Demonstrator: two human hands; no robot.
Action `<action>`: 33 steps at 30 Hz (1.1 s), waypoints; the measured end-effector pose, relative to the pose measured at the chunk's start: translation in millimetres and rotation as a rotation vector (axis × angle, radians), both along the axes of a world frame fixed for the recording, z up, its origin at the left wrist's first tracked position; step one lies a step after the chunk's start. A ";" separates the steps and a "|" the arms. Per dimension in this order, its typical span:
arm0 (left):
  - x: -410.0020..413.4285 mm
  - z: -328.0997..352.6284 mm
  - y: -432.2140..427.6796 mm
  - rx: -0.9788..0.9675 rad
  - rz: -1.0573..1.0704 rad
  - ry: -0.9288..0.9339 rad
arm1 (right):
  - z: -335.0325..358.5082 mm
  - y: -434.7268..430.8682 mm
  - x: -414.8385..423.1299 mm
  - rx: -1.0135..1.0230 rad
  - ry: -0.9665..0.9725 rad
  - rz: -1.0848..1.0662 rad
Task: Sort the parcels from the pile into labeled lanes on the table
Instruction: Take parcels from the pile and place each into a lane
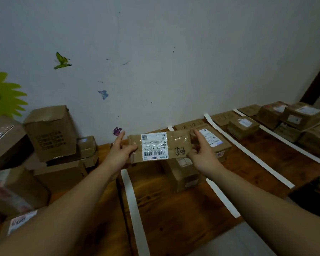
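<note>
I hold a flat brown cardboard parcel [175, 145] in the air above the wooden table [174, 209], its white barcode label facing me. My left hand [121, 150] grips its left end and my right hand [201, 152] grips its right end. White paper strips [133, 206] divide the table into lanes. Directly below the held parcel, in the nearest lane, lie two brown boxes [185, 176]. A handwritten cardboard lane label [189, 124] lies at the wall behind them. The pile of unsorted parcels [50, 133] is stacked at the left.
Several sorted boxes [292, 119] fill the lanes at the far right, next to more strips [248, 150]. A white wall with butterfly stickers [62, 60] rises behind the table. A grey floor [235, 239] shows beyond the table's near edge.
</note>
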State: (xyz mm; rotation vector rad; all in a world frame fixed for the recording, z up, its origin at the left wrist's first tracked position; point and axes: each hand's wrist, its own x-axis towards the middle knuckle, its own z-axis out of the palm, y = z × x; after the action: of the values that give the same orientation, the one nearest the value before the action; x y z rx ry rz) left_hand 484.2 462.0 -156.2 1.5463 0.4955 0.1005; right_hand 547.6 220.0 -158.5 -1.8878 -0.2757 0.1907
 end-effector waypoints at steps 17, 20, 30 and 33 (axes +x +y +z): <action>74.4 18.3 -210.3 0.027 -0.268 -0.062 | 42.8 -132.9 45.2 0.209 -0.010 -0.183; 92.6 20.1 -278.5 0.087 -0.425 -0.003 | 41.4 -201.9 53.3 0.049 -0.062 -0.189; 156.6 30.5 -483.8 -0.163 -0.485 -0.052 | 31.8 -404.7 75.5 -0.334 -0.136 -0.150; 177.0 28.1 -524.3 -0.179 -0.518 -0.042 | 27.0 -437.2 84.6 -0.663 -0.175 -0.176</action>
State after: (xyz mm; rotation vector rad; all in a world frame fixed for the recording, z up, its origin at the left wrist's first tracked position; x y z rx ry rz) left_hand 661.2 -62.3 -128.0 1.4478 0.0567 -0.3025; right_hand 632.1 -217.1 -131.5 -2.5805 -0.1711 -0.0112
